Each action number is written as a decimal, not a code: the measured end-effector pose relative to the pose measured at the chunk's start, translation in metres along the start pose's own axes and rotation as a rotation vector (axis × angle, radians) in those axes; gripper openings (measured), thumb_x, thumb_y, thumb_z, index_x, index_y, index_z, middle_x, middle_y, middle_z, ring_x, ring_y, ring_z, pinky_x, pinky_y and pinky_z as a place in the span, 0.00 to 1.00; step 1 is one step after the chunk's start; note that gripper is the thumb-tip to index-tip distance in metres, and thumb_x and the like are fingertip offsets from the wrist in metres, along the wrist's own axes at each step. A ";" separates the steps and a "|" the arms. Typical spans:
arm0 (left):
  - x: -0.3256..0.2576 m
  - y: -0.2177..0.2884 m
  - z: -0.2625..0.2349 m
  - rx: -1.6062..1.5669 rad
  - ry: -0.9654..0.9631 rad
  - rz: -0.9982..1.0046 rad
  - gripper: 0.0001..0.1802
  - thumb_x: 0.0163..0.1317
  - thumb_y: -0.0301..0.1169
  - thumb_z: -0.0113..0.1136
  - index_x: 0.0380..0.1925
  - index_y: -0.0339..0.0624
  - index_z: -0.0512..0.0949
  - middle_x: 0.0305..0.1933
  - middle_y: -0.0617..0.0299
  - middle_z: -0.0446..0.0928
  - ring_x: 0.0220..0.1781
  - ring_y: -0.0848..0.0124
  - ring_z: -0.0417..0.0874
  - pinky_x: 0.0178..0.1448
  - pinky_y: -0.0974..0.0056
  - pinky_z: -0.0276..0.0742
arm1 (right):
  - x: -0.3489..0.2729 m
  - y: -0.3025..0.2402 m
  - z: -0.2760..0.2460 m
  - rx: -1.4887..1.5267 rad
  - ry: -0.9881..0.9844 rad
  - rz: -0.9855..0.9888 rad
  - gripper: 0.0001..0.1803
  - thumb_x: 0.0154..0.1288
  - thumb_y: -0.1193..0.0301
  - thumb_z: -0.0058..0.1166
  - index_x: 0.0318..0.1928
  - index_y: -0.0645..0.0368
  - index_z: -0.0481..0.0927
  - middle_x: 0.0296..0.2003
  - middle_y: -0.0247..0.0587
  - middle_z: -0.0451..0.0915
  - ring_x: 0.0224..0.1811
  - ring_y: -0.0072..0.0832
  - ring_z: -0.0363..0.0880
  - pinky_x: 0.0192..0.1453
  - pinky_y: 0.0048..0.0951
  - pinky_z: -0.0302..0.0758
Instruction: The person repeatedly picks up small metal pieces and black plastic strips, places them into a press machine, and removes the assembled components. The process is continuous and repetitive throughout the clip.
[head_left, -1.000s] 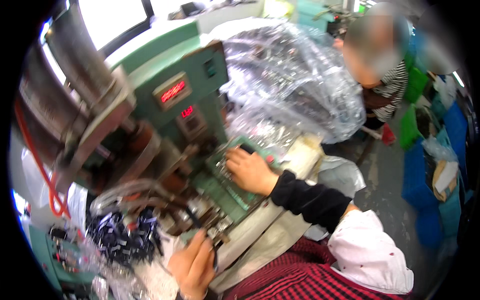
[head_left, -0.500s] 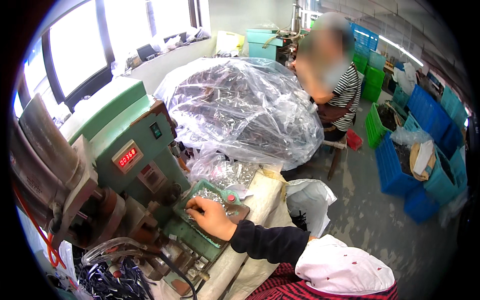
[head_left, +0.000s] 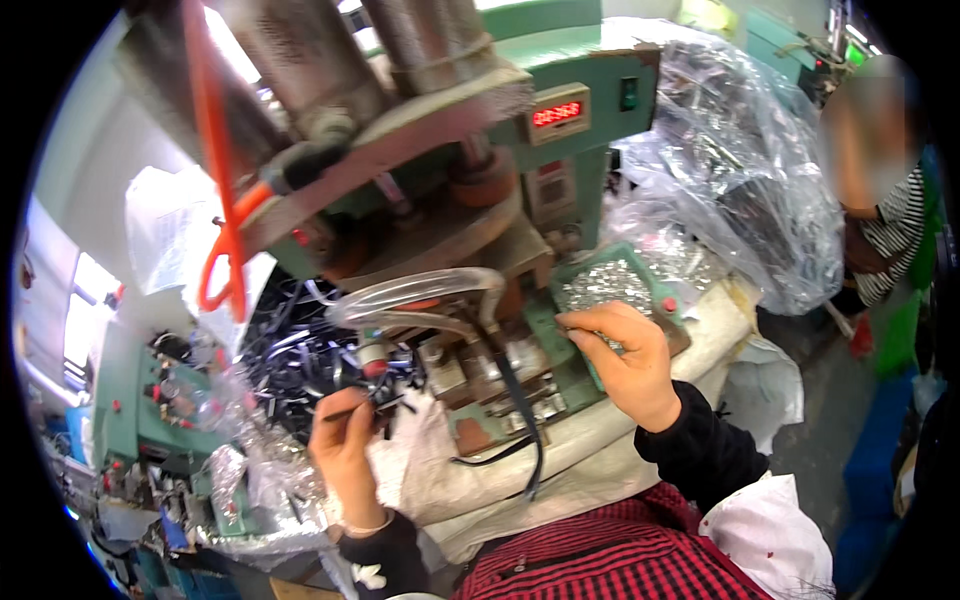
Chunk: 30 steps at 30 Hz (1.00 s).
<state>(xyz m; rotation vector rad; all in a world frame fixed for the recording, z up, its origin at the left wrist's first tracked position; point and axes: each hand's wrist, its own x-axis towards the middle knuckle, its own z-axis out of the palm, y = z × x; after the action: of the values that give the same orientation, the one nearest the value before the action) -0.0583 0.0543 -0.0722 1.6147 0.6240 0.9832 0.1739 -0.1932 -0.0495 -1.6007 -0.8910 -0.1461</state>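
Note:
My left hand (head_left: 345, 460) is closed on a short dark strip (head_left: 341, 414), beside a heap of black and white strips (head_left: 290, 345). My right hand (head_left: 635, 370) makes a pinch at the near edge of a green tray (head_left: 612, 275) of small shiny metal pieces. Whatever sits between those fingertips is too small to make out. Between my hands is the bed of a green press machine (head_left: 555, 345), with metal blocks (head_left: 525, 408) on it. Clear tubing (head_left: 430, 290) and a black strap or cable (head_left: 522, 420) hang over the bed.
Overhead are the press's metal cylinders (head_left: 310, 70) and an orange hose (head_left: 215, 150). A big clear plastic bag (head_left: 735, 170) bulges at the back right; beyond it sits a person in a striped top (head_left: 895, 225). Another green machine (head_left: 150, 400) stands at the left.
The view has swung left, bringing my left hand and its strip into sight. My right hand has moved from over the metal pieces to the tray's near edge, fingers pinched.

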 end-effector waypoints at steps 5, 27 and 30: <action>-0.002 0.013 0.035 -0.062 0.066 0.082 0.05 0.72 0.21 0.59 0.45 0.33 0.81 0.47 0.53 0.86 0.39 0.70 0.88 0.43 0.69 0.83 | -0.005 0.003 0.061 0.363 0.063 0.181 0.18 0.65 0.84 0.60 0.56 0.68 0.80 0.46 0.42 0.84 0.46 0.24 0.84 0.54 0.24 0.78; -0.024 0.059 0.117 0.440 -0.437 1.191 0.11 0.52 0.27 0.78 0.35 0.41 0.85 0.40 0.56 0.88 0.21 0.74 0.79 0.23 0.71 0.70 | -0.017 0.093 -0.022 -0.733 0.069 -0.052 0.09 0.55 0.74 0.68 0.37 0.59 0.82 0.53 0.52 0.79 0.66 0.53 0.72 0.60 0.50 0.75; -0.019 0.049 0.119 0.395 -0.425 1.215 0.11 0.52 0.27 0.78 0.34 0.42 0.85 0.39 0.58 0.87 0.19 0.76 0.76 0.21 0.71 0.66 | -0.006 0.091 -0.026 -0.661 0.146 0.007 0.07 0.55 0.72 0.69 0.32 0.56 0.83 0.44 0.44 0.82 0.55 0.47 0.78 0.55 0.46 0.76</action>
<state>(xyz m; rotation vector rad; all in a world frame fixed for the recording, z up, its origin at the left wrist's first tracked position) 0.0287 -0.0364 -0.0379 2.5165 -0.6094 1.3093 0.2351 -0.2155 -0.1179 -2.1667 -0.7604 -0.5935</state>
